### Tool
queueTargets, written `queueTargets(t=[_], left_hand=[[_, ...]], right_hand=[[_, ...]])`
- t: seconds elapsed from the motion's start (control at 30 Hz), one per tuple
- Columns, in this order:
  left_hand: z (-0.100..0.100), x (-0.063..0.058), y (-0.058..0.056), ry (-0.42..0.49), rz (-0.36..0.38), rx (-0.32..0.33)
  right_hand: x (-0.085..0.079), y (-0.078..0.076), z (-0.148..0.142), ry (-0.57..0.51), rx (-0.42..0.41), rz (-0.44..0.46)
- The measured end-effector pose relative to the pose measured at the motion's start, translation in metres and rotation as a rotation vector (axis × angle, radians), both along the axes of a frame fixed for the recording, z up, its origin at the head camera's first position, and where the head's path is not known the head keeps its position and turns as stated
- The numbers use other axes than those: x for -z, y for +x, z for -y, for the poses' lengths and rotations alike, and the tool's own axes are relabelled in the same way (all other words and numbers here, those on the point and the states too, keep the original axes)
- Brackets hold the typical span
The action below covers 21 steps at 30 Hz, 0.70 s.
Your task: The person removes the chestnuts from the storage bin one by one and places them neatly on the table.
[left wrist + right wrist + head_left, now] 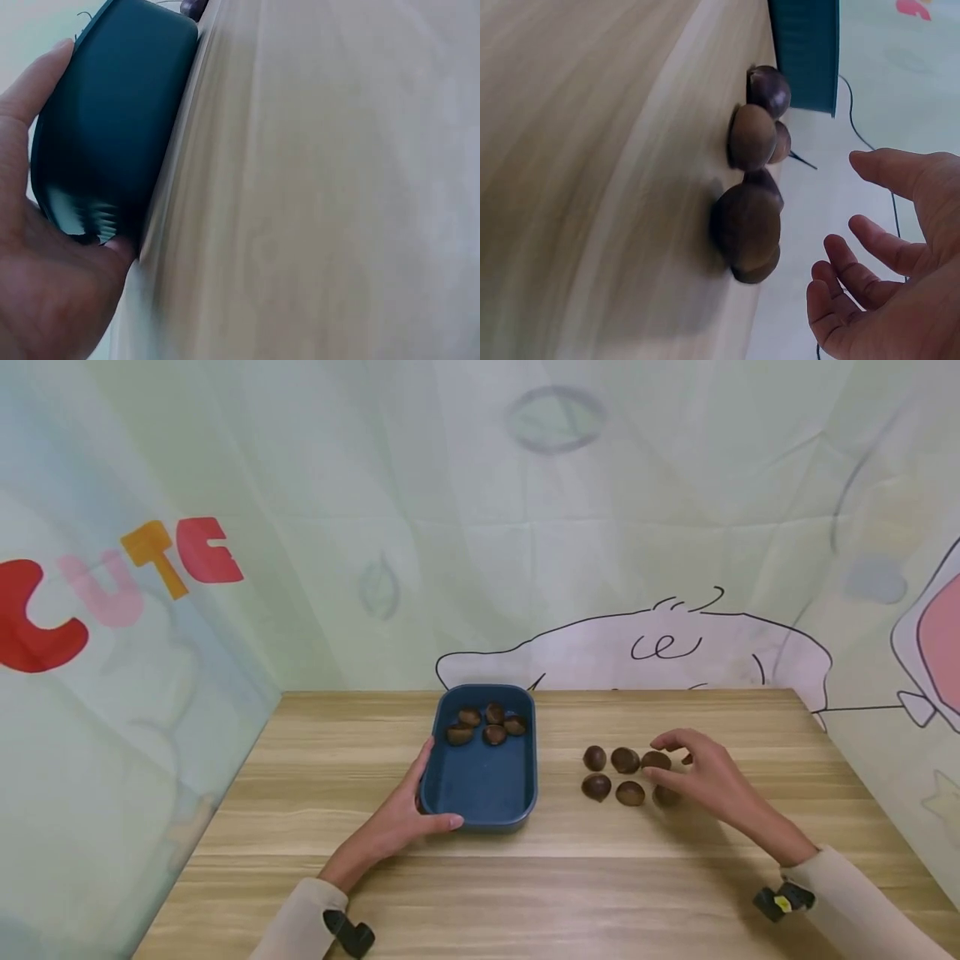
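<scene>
A dark blue rectangular box stands on the table with several brown chestnuts at its far end. My left hand grips its near left corner, the thumb along the front wall and the fingers along the left side; the left wrist view shows the box wall between thumb and fingers. To the right of the box, several more chestnuts lie in two rows. My right hand hovers over the right end of these rows, fingers spread and holding nothing. It partly covers the nearest right chestnut.
The wooden table ends at the back against a printed cloth backdrop. A black band device sits on each sleeve, one at the left wrist and one at the right.
</scene>
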State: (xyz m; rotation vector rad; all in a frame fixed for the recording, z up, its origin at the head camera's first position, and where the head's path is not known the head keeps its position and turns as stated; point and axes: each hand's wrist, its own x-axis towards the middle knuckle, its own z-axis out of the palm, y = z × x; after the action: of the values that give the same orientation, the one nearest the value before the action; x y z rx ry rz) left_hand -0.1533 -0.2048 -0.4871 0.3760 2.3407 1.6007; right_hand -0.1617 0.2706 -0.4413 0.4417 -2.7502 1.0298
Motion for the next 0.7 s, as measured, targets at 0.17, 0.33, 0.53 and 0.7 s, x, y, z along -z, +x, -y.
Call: queueTargets(t=[0.17, 0.33, 0.53, 0.7], left_hand=[[-0.003, -0.005, 0.004, -0.034, 0.01, -0.016], [-0.004, -0.012, 0.006, -0.091, 0.001, -0.016], [-0.008, -0.02, 0.006, -0.184, -0.008, -0.016], [-0.013, -0.02, 0.005, -0.201, -0.008, -0.008]], right_hand=[[-0.003, -0.006, 0.011, -0.002, -0.056, 0.0], [-0.006, -0.012, 0.022, 0.014, -0.108, -0.03], [-0.014, -0.018, 0.035, 0.002, -0.153, -0.031], [-0.018, -0.024, 0.046, 0.01, -0.19, -0.016]])
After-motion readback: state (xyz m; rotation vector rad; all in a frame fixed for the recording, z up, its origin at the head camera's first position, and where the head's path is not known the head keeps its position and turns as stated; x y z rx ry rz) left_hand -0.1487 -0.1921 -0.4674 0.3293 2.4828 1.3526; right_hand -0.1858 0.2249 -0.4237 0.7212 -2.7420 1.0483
